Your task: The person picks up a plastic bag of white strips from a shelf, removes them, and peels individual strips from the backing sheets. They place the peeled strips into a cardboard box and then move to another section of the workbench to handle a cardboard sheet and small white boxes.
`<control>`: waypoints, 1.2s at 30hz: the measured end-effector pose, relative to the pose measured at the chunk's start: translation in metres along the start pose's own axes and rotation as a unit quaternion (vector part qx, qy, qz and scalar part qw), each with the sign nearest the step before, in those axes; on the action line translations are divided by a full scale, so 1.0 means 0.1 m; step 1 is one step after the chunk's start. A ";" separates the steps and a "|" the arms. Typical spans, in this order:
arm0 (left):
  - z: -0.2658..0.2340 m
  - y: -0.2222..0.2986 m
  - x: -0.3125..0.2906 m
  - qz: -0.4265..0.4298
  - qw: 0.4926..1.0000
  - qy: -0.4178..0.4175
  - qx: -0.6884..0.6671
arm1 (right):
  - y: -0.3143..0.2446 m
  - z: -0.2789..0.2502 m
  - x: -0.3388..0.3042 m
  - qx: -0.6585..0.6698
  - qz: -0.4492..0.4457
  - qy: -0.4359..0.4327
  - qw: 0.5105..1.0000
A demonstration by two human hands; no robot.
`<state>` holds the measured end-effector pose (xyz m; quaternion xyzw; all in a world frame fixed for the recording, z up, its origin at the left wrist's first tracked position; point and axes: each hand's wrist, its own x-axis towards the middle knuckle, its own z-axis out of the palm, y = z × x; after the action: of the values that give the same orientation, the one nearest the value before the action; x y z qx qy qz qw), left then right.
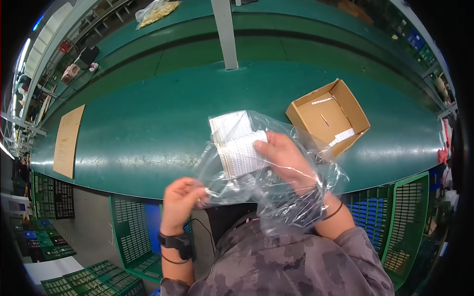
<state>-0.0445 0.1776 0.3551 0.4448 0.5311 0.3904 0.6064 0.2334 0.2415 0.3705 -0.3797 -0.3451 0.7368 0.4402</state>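
My right hand (286,157) is closed on a white printed sheet (241,157), thumb on top, over the green table. Clear plastic of a large bag (291,209) lies around this hand and hangs in folds about its wrist. Another white printed sheet (231,125) shows just beyond, under the clear film; whether the two are joined I cannot tell. At the bag's left side my left hand (183,196) is closed, its fingertips pinching the plastic edge.
An open cardboard box (353,104) with white label strips (341,136) and a thin stick-like item (324,120) stands at right. Flat cardboard (68,142) lies at left. A grey post (226,34) rises mid-table. Green crates (129,232) stand below the near edge.
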 end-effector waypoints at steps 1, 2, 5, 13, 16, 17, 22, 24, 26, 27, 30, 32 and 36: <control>-0.10 0.01 0.05 0.038 0.996 0.029 -0.072 | -0.06 -0.01 0.02 -0.006 -0.006 -0.017 1.000; -0.22 0.03 0.11 0.047 0.996 0.057 -0.058 | -0.11 -0.01 0.04 -0.028 0.012 -0.003 1.000; -0.49 0.09 0.45 0.057 0.985 0.026 -0.158 | -0.23 -0.01 0.03 -0.055 0.015 -0.085 0.995; -1.39 0.36 1.54 0.065 0.910 0.255 -0.321 | -0.15 0.06 -0.07 -0.132 0.095 -0.200 0.966; -1.80 0.34 1.80 0.021 0.893 0.348 -0.285 | -0.27 -0.04 -0.18 -0.073 0.133 -0.215 0.965; -1.93 0.32 1.84 0.035 0.897 0.354 -0.264 | -0.35 -0.07 -0.20 -0.055 0.097 -0.210 0.971; -2.43 0.13 1.78 0.064 0.913 0.362 -0.176 | -0.83 -0.06 -0.23 -0.025 -0.028 -0.185 0.982; -2.57 0.01 1.72 0.063 0.911 0.395 -0.096 | -1.06 0.00 -0.11 -0.069 -0.083 -0.197 0.975; -2.68 -0.11 1.67 0.055 0.902 0.425 -0.053 | -1.23 0.04 0.01 -0.073 -0.136 -0.200 0.968; -2.74 -0.13 1.64 0.112 0.875 0.456 0.113 | -1.27 0.02 0.03 -0.068 -0.149 -0.197 0.967; -2.79 -0.14 1.52 0.160 0.819 0.499 0.235 | -1.12 -0.12 0.02 -0.046 -0.154 -0.182 0.970; -2.67 -0.04 1.38 0.118 0.796 0.473 0.359 | -0.82 -0.25 -0.02 -0.014 -0.117 -0.162 0.980; -1.81 0.34 1.10 0.292 0.619 0.496 0.534 | -0.08 -0.42 0.02 -0.398 0.011 0.065 0.915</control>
<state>-0.2098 0.3145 0.3472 0.5605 0.7083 0.3561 -0.2396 0.2721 0.2539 0.3572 -0.5744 -0.5759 0.5171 0.2665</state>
